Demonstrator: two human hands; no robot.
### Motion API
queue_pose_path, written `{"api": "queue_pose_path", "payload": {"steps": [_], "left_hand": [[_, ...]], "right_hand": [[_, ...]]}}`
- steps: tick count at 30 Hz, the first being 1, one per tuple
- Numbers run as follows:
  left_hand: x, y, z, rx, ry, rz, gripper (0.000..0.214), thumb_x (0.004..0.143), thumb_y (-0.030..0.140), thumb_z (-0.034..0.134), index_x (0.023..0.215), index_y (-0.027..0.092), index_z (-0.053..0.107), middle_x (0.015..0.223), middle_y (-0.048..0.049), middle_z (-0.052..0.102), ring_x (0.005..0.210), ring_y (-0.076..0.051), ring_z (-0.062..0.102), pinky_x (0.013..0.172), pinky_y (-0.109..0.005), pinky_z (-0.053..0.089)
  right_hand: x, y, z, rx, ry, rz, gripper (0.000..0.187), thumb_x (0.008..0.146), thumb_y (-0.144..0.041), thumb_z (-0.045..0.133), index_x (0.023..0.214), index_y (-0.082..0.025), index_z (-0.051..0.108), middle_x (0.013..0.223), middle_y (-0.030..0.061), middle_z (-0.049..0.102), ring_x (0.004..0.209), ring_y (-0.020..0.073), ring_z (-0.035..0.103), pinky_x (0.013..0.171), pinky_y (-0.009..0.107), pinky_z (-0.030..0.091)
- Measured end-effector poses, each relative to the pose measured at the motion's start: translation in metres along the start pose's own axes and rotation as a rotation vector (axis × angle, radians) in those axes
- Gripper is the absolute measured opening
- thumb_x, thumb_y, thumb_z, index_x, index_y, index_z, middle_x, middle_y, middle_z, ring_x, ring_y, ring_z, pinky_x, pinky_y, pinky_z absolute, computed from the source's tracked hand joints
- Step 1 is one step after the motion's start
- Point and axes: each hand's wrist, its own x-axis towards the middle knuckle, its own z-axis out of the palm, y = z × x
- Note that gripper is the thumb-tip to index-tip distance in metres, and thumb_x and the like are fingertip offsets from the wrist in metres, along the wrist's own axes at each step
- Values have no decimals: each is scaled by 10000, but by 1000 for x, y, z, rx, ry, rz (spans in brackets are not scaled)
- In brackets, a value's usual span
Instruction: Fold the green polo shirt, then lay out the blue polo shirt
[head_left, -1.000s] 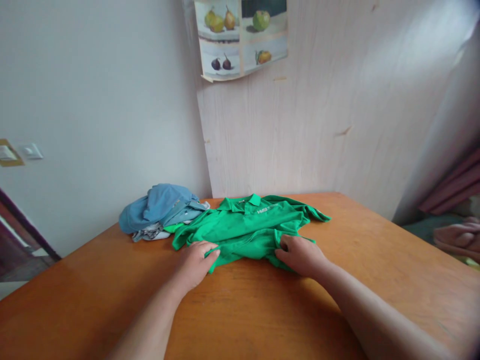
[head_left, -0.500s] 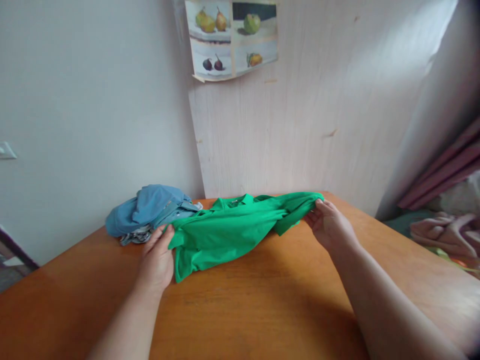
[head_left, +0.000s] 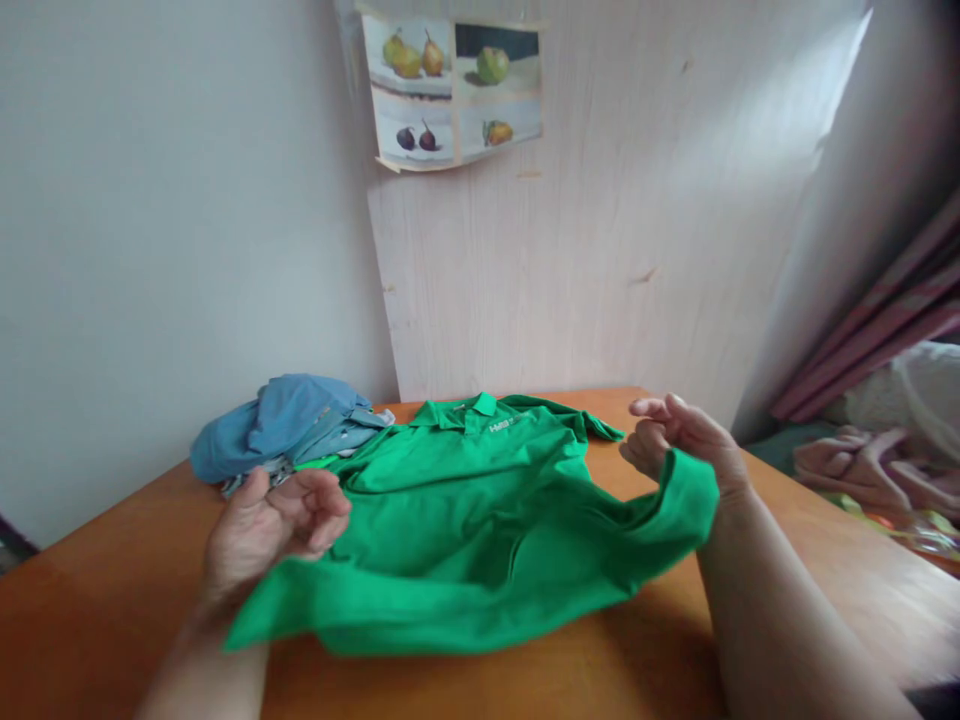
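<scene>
Green shirt (head_left: pixel 465 500) | mostly between left hand (head_left: pixel 274 525) and right hand (head_left: pixel 694 440)

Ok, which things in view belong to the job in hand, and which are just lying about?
In the job:
- green shirt
- left hand
- right hand
- table under the shirt

Apparently just about:
- clothes pile
- fruit poster
- curtain
- pinkish cloth
</scene>
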Motion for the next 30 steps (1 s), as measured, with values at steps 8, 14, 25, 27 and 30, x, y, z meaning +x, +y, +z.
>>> {"api": "queue_pose_path", "payload": {"steps": [8,14,25,27,30], "left_hand": [[21,-35,21,486,84,57,457,837,585,652,1009,172,744,963,-106,771,859,-228,700,758,-318,539],[29,-73,20,1321,-223,168,429,844,576,633,1103,256,755,1234,-77,704,1193,-297,604,1082,-454,415],[22,-82,27,1783,-315,55,884,771,825,524,1515,360,419,1622,-68,326,1492,-379,254,1189,-574,198],[20,-81,30,1792,-320,54,887,778,827,510,1523,356,406,1626,-71,315,1496,-378,246,1188,-572,195],[19,-80,32,1812,-333,46,884,794,825,483,1535,353,382,1632,-65,299,1505,-366,229,1193,-561,186]], "right_hand": [[28,22,-15,-190,284,109,219,831,-403,580,942,-224,641,610,-19,571,517,111,483,523,241,418],[39,66,-27,-838,363,330,135,781,-317,595,750,-186,609,652,40,654,525,122,543,474,230,368],[38,98,-22,-1244,20,463,324,844,-449,601,661,-184,632,519,12,590,498,153,558,503,254,392],[38,100,-22,-1261,-2,445,369,887,-481,549,699,-178,641,566,20,612,532,152,567,516,250,397],[37,104,-19,-1296,-45,379,248,848,-394,613,739,-175,655,645,17,641,629,160,582,572,249,397]]}}
